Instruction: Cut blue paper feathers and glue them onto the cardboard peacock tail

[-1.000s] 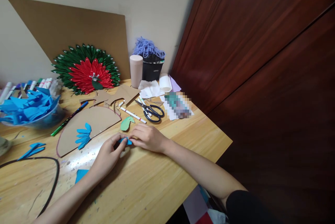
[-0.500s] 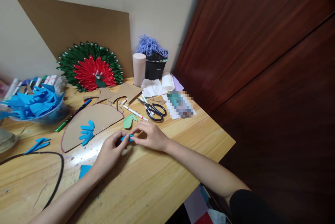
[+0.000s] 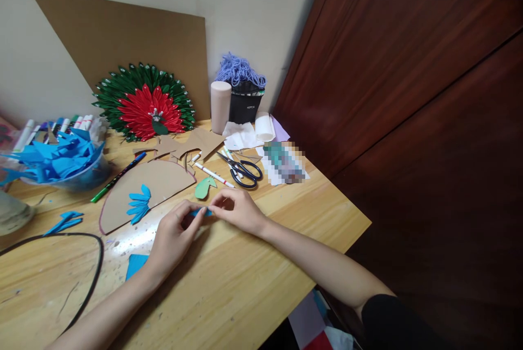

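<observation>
My left hand (image 3: 175, 235) and my right hand (image 3: 239, 212) meet over the wooden table (image 3: 229, 284), both pinching a small piece of blue paper (image 3: 202, 212) between their fingertips. Just beyond them lies a brown cardboard half-circle (image 3: 159, 183) with several blue paper petals (image 3: 139, 204) stuck on its left part. A small green paper shape (image 3: 203, 188) lies right behind my right hand.
A bowl of blue paper pieces (image 3: 57, 162) and markers stand at the left. A red and green paper fan (image 3: 143, 102), black scissors (image 3: 243, 169), a pen (image 3: 214, 174), a green pencil (image 3: 116, 177), a beige cylinder (image 3: 220, 106) and a black cup with purple yarn (image 3: 243, 88) lie behind. A black cable (image 3: 87, 279) curves at the left.
Both hands kept working the blue paper piece, fingers shifting slightly. The view drifted a little, so everything sits slightly right and up in the frame.
</observation>
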Motion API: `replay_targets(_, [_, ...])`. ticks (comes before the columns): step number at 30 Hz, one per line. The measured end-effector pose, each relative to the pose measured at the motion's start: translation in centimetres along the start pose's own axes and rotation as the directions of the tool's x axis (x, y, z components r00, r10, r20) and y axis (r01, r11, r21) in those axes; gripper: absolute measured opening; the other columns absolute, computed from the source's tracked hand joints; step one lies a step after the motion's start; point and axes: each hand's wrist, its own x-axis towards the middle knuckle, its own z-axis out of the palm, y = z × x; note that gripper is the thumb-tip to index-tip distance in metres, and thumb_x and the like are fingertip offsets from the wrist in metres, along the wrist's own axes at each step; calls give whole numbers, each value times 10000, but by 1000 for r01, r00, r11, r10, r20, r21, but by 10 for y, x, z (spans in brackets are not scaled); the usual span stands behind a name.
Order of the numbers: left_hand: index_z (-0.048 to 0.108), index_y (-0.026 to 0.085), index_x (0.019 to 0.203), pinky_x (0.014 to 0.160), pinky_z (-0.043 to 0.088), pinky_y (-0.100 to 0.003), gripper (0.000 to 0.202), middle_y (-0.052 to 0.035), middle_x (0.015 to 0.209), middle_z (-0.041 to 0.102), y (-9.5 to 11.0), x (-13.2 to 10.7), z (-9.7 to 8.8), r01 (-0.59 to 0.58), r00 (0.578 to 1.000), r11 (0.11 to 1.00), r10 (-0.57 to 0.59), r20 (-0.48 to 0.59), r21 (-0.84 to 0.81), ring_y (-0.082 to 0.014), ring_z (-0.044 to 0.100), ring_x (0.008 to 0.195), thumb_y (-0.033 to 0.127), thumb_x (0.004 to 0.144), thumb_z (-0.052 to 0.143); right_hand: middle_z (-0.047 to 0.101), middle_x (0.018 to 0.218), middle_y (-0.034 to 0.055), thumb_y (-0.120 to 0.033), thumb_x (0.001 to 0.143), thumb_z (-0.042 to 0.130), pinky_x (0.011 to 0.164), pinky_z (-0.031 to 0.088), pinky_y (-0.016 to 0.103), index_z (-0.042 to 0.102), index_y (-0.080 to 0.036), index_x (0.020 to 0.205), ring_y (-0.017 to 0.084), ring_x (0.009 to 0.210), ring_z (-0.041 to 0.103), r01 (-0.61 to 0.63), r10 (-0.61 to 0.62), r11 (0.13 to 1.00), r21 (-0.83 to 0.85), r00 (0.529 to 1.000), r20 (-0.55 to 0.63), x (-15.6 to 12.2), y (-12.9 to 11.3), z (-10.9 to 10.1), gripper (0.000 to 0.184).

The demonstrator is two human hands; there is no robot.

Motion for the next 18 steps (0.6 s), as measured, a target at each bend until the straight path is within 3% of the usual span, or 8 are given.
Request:
replay_targets(4, [599,172,851,625,457,-255,254,-44,828,631,0,-2,0,-7,1000,998,5,-28,-63,-154,586,695,412,838,518,653,724,14,-285,748,657,606,482,237,636,-134,777,101,624,581,-97,92,985,141,995,42,-1,2,2,155])
replay_targets(7, [583,177,908,635,465,-265,270,-46,859,645,0,-1,1,46,998,993,-50,-36,-109,-159,592,688,430,828,530,647,740,15,-281,763,643,616,480,238,623,-142,777,106,652,584,-53,50,994,95,998,34,-1,1,0,141])
replay_targets(11, [579,166,772,611,440,-263,361,-27,698,634,1,3,-2,157,986,959,-164,-14,-235,-153,566,625,481,866,430,628,771,13,-220,803,590,729,481,281,605,-180,761,136,764,573,174,-184,964,-200,983,-30,-2,-6,-7,61])
replay_targets(14, [575,159,592,514,386,-254,520,-31,544,595,0,5,-5,227,972,904,-191,133,-363,-132,488,499,513,886,333,628,793,18,-198,821,578,832,454,328,602,-195,790,159,840,552,345,-375,871,-351,927,-19,-3,-8,-9,39])
replay_targets(18, [620,151,560,458,345,-241,529,-35,487,594,3,4,-6,279,953,871,-201,224,-404,-122,457,451,534,847,396,625,824,37,-226,854,560,792,460,326,625,-194,837,164,821,527,475,-503,761,-443,862,61,-5,-8,-11,74])
